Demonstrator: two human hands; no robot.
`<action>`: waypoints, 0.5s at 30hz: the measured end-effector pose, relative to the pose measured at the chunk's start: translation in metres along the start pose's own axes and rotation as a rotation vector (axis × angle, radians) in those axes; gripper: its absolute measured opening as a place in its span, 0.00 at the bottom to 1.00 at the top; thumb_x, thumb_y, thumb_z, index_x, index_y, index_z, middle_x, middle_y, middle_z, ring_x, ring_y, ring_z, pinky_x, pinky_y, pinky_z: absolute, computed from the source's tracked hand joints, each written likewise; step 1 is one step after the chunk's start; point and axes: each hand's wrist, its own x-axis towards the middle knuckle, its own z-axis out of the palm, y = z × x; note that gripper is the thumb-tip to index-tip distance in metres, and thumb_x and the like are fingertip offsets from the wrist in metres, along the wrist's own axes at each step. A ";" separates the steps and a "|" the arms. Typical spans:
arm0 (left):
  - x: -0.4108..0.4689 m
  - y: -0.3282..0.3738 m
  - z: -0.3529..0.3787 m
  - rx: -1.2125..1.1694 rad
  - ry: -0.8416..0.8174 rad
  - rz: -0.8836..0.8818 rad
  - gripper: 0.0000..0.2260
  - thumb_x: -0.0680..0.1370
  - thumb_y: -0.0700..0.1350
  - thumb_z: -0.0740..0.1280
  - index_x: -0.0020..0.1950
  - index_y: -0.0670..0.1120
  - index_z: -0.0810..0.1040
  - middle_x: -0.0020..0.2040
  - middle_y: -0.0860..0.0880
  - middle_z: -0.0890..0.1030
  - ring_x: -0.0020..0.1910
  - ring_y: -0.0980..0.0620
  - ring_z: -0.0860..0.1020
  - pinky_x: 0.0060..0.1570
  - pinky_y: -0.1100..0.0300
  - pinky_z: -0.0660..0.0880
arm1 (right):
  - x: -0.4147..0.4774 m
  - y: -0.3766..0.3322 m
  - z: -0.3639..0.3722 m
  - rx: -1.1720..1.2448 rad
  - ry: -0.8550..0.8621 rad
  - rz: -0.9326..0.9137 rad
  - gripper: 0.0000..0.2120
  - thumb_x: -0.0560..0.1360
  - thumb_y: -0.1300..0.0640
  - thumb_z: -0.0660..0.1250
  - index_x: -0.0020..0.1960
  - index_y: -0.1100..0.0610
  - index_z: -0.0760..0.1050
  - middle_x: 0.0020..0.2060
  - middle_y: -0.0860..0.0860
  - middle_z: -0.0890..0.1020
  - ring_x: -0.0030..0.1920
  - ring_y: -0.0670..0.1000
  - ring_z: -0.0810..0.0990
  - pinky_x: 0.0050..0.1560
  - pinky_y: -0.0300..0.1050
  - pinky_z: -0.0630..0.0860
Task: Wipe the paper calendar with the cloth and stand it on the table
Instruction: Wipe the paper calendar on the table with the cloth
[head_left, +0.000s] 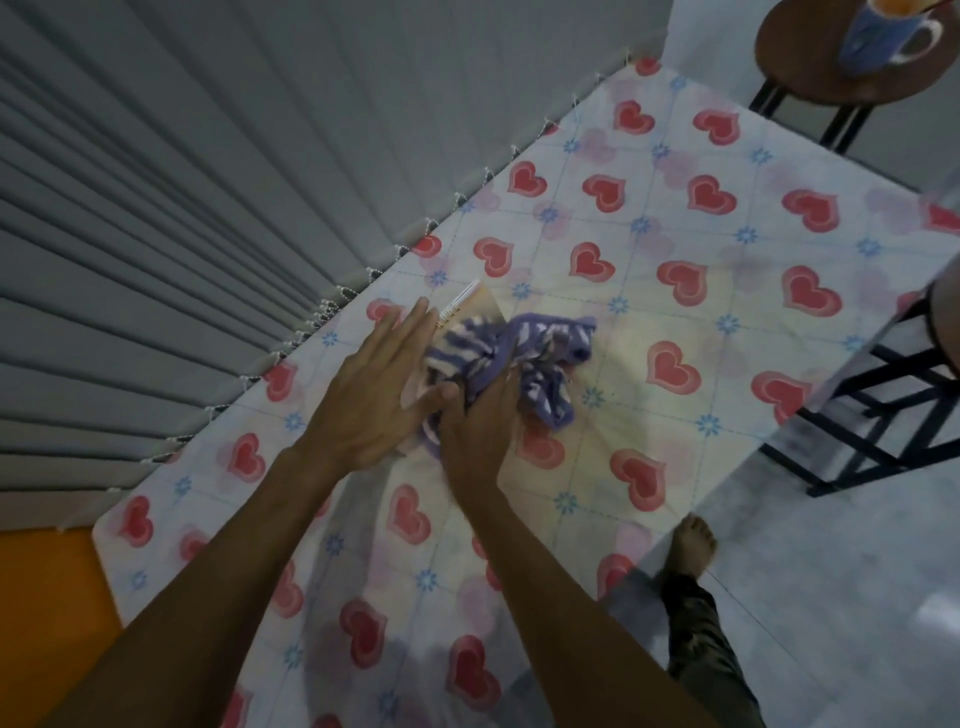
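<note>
Two hands on the job: the left hand lies flat, fingers spread, pinning the paper calendar down on the surface, while the right hand has its grip bunched tight on the purple striped cloth. Calendar lies flat, mostly covered, only its spiral edge peeking out at 12 o'clock from the left hand. Cloth sits at 1 o'clock from the right hand. Vertical blinds run tight along the surface's edge at 10 o'clock; plenty of open heart-print room toward 3 o'clock. A stool with a blue mug stands well apart at 1 o'clock, nothing blocking.
</note>
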 end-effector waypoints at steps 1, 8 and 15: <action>0.000 0.002 -0.001 -0.007 0.007 0.001 0.38 0.79 0.73 0.50 0.84 0.55 0.47 0.83 0.60 0.46 0.82 0.56 0.44 0.75 0.37 0.60 | -0.016 0.000 0.005 0.007 -0.049 0.011 0.37 0.81 0.32 0.48 0.74 0.61 0.64 0.66 0.60 0.74 0.65 0.62 0.75 0.62 0.54 0.75; -0.001 0.007 -0.004 -0.051 0.021 -0.020 0.41 0.77 0.75 0.50 0.84 0.53 0.50 0.83 0.59 0.49 0.82 0.58 0.46 0.78 0.43 0.58 | -0.068 0.019 0.010 -0.129 -0.347 -0.087 0.34 0.80 0.41 0.50 0.82 0.50 0.47 0.81 0.55 0.57 0.80 0.57 0.58 0.74 0.53 0.69; -0.002 0.003 -0.002 -0.131 0.036 -0.047 0.30 0.83 0.68 0.45 0.83 0.59 0.52 0.82 0.63 0.53 0.81 0.63 0.49 0.79 0.50 0.55 | 0.024 0.017 -0.023 -0.081 -0.154 0.021 0.27 0.79 0.55 0.63 0.75 0.63 0.62 0.69 0.63 0.73 0.68 0.63 0.74 0.67 0.61 0.72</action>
